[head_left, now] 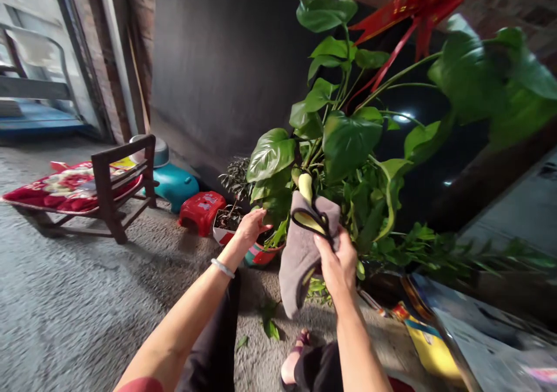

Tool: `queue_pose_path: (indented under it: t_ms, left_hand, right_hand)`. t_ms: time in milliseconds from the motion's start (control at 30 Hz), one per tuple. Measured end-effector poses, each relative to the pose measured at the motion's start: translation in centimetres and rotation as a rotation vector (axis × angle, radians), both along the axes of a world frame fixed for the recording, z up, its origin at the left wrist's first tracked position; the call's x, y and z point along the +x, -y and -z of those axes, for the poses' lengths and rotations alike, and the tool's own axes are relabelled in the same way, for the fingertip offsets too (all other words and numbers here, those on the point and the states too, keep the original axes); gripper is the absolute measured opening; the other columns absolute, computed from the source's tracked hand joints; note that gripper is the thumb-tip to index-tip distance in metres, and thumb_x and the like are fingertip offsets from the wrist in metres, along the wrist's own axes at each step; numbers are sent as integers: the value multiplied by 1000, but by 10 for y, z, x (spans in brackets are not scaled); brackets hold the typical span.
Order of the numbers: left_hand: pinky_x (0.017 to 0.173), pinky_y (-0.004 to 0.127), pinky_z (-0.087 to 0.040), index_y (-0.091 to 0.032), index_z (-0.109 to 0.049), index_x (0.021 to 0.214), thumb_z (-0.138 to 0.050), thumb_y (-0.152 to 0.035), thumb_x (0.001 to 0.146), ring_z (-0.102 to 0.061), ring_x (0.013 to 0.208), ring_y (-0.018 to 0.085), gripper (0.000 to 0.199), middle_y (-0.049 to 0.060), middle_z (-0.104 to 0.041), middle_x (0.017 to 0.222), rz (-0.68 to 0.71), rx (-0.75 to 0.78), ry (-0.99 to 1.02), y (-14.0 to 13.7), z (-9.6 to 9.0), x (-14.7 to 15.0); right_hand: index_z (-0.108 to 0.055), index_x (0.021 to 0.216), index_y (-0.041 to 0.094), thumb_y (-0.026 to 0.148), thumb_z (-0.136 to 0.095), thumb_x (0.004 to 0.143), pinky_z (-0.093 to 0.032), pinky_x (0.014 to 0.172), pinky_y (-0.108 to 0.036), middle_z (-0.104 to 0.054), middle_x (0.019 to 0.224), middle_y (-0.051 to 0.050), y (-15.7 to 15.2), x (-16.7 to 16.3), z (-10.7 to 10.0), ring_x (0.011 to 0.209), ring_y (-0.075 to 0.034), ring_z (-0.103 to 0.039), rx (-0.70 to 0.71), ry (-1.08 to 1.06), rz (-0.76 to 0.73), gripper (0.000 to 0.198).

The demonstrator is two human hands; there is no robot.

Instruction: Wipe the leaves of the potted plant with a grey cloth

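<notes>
My right hand (339,258) grips a grey cleaning cloth (300,253) with black edging and a yellow-green underside. The folded cloth hangs down in front of the large potted plant (352,142), its top beside a pale, thick stalk (306,186). My left hand (252,228), with a pale bangle at the wrist, is at the edge of a low, dark green leaf (278,206). Its fingers and thumb close around that edge, though the fingertips are partly hard to make out. Broad glossy leaves spread above both hands.
A red ribbon bow (418,9) hangs at upper right. To the left stand a wooden chair (124,189) with a floral cushion, a teal stool (174,186) and a red stool (202,211). Smaller pots (261,256) sit by the wall. Fallen leaves (270,327) lie near my feet.
</notes>
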State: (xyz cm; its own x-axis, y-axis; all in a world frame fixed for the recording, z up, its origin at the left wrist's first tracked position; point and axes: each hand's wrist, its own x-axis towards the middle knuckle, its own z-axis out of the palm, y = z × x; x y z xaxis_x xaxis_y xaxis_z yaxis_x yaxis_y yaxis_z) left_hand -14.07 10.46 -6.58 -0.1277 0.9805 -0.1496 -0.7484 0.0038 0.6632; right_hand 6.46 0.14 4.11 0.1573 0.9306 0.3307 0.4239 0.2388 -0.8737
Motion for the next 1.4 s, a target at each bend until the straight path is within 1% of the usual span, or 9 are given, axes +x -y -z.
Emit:
queue_pose_path:
  t_ms: [167, 300, 467, 633, 833, 1033, 1100, 1267, 1400]
  left_hand:
    - [61, 24, -53, -16, -68, 83, -85, -25, 77, -63, 63, 13, 19, 1, -69, 73, 91, -24, -2, 7, 20, -11]
    - [69, 30, -58, -17, -69, 89, -76, -37, 90, -72, 73, 18, 21, 8, -77, 88, 30, -121, 137, -5, 31, -46]
    - [72, 31, -58, -16, -68, 85, -69, -26, 96, -70, 69, 17, 14, 5, -73, 78, 56, -90, 203, -37, -7, -65]
    - [61, 24, -52, -16, -70, 82, -81, -6, 75, -66, 62, 13, 16, 2, -74, 78, 62, 39, 116, -29, -32, -42]
    - [60, 26, -54, -13, -74, 77, -91, -16, 61, -66, 60, 14, 24, 3, -73, 71, 83, 70, -31, -6, -11, -35]
    - [64, 29, -60, -16, -65, 65, -93, -25, 65, -70, 64, 17, 29, 2, -69, 67, 121, 48, -91, -2, -7, -35]
    - [65, 30, -61, -16, -64, 64, -94, -27, 64, -69, 62, 17, 31, 1, -68, 64, 138, 45, -103, 0, -4, -29]
    - [59, 27, -55, -16, -73, 73, -93, -27, 65, -66, 58, 16, 24, 3, -72, 66, 108, -28, -125, 0, 23, -35]
    - [65, 25, -54, -18, -77, 96, -87, -24, 72, -71, 73, 17, 27, 6, -81, 89, -128, -171, -96, -17, 33, -73]
  right_hand:
    - [-76, 120, 15, 38, -64, 74, -56, 106, -48, -82, 120, -17, 6, -17, 35, 115, -35, -76, -176, 190, -219, 54]
    - [-78, 117, 19, 38, -72, 72, -62, 97, -44, -84, 111, -12, 38, 2, 22, 109, -35, -78, -283, -11, -203, 50]
    - [-74, 124, 22, 47, -82, 72, -57, 102, -42, -82, 120, -8, -1, 10, -29, 113, -32, -75, -9, -117, 8, 58]
    - [-69, 129, 17, 47, -75, 75, -56, 99, -45, -81, 120, -12, -62, -26, -40, 109, -32, -73, 161, -77, 85, 62]
    - [-77, 124, 18, 28, -64, 81, -60, 95, -42, -84, 110, -11, -21, -35, -36, 103, -31, -77, -143, 334, -365, 46]
    - [-77, 127, 19, 39, -75, 75, -60, 96, -48, -83, 113, -11, -45, -13, -81, 103, -34, -77, 239, 324, 111, 56]
    - [-76, 127, 16, 35, -70, 79, -59, 96, -50, -83, 109, -14, -59, -29, -75, 99, -35, -77, 239, 432, 116, 51]
    - [-76, 132, 22, 22, -61, 84, -59, 103, -48, -83, 122, -11, -31, -54, -12, 110, -34, -78, -79, 478, -366, 50]
    - [-82, 124, 28, 27, -69, 77, -59, 108, -47, -82, 126, -8, 9, -23, 1, 124, -36, -74, -258, 255, -348, 49]
